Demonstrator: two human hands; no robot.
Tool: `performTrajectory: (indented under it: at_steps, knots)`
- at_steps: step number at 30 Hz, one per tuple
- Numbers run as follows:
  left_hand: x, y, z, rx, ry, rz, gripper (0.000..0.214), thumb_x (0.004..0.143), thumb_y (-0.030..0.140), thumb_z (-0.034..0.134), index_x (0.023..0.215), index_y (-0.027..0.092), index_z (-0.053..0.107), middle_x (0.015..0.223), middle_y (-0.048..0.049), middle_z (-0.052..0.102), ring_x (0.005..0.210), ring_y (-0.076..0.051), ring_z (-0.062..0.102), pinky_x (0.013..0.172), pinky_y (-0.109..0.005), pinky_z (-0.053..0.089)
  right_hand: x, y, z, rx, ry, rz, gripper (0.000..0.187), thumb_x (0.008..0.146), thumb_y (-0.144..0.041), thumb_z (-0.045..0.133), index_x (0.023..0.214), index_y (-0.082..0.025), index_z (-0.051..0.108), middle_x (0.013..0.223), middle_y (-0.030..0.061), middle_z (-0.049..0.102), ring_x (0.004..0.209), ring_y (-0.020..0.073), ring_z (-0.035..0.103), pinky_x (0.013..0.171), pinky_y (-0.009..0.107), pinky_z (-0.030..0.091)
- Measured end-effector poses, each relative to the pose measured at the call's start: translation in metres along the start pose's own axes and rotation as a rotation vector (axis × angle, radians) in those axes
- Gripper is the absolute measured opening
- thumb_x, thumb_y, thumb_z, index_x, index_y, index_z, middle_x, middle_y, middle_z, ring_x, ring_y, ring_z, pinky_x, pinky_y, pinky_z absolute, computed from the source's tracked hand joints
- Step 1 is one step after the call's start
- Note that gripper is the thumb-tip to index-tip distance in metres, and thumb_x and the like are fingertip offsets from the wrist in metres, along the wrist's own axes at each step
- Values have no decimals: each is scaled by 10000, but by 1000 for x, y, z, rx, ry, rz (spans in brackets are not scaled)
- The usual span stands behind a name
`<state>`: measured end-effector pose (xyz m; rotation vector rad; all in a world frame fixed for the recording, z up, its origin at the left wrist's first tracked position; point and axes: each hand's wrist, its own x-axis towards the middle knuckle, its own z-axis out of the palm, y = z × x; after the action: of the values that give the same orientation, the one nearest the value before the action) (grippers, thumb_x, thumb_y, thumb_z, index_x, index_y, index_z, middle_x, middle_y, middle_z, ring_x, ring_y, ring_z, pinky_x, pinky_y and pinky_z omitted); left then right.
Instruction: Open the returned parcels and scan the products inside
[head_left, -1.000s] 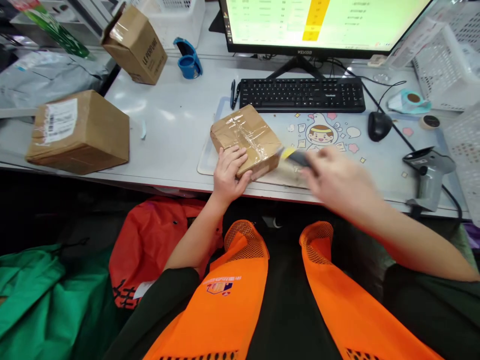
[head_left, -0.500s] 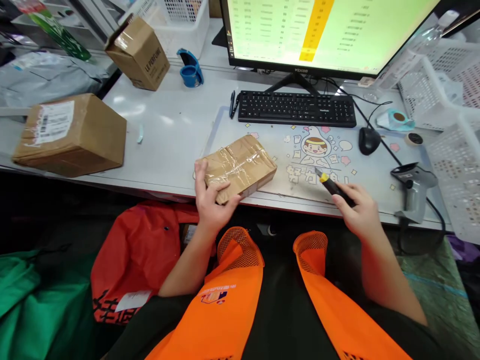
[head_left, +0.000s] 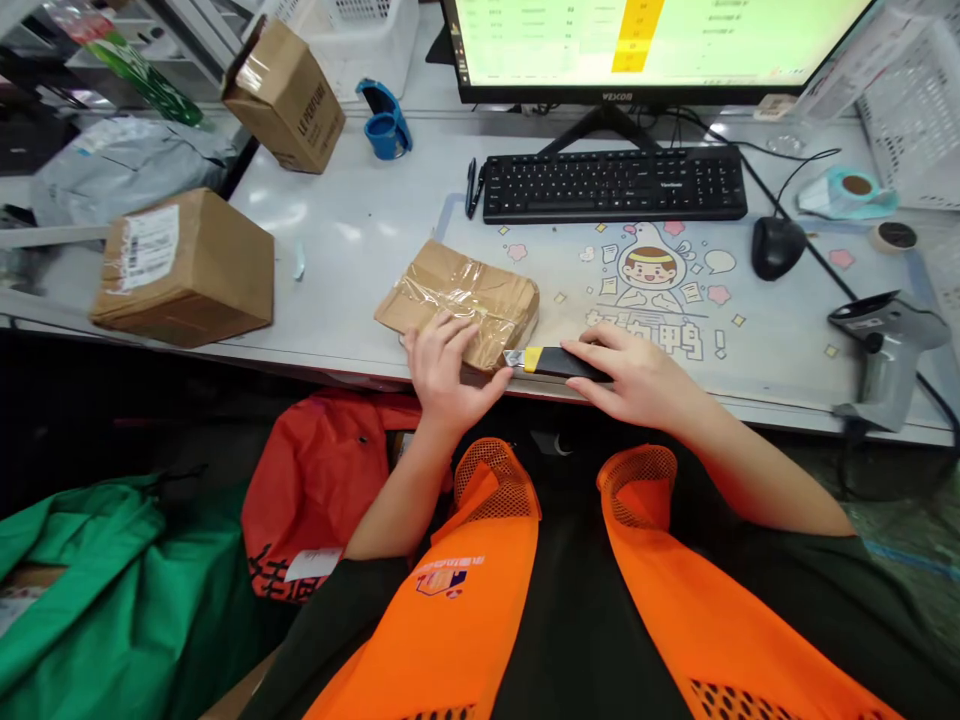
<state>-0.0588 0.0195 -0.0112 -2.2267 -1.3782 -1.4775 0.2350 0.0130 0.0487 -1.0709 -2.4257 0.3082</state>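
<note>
A small brown cardboard box (head_left: 480, 285), wrapped in clear tape, rests at the desk's front edge. My left hand (head_left: 448, 385) holds the box by its near side, fingers over the top and the thumb by the near right corner. In my right hand (head_left: 637, 375) is a utility knife (head_left: 562, 362) with a black handle and yellow collar. The knife points left, its blade at the box's near right corner, close to my left thumb; whether it touches the cardboard I cannot tell.
A keyboard (head_left: 615, 185) and a mouse (head_left: 778, 247) lie behind the desk mat. A barcode scanner (head_left: 889, 350) stands at right. Left are a labelled carton (head_left: 225, 270), a perfume carton (head_left: 289, 95) and a blue tape dispenser (head_left: 388, 130). Red (head_left: 322, 470) and green bags (head_left: 150, 600) sit below.
My right hand has brought the knife left, from over the mat to the box's corner. The box has turned under my left hand, whose fingers now lie further over its top.
</note>
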Motion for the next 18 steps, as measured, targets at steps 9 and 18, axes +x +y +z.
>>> performTrajectory:
  at_steps: [9, 18]
  knots:
    - [-3, -7, 14, 29, 114, 12, 174, 859, 429, 706, 895, 260, 684, 962, -48, 743, 1053, -308, 752, 1239, -674, 356, 20, 29, 7, -93, -10, -98, 449, 1054, -435, 583, 1406, -187, 711, 1225, 163, 706, 1001, 290, 680, 863, 426, 579]
    - [11, -66, -35, -100, -133, 129, 500, 877, 675, 719, 1214, 306, 721, 1311, -105, 718, 1405, -370, 603, 1259, -632, 395, -20, 109, -50, -158, 293, 413, 509, 1049, -517, 537, 1381, -185, 735, 1080, 159, 746, 1000, 325, 681, 930, 492, 547]
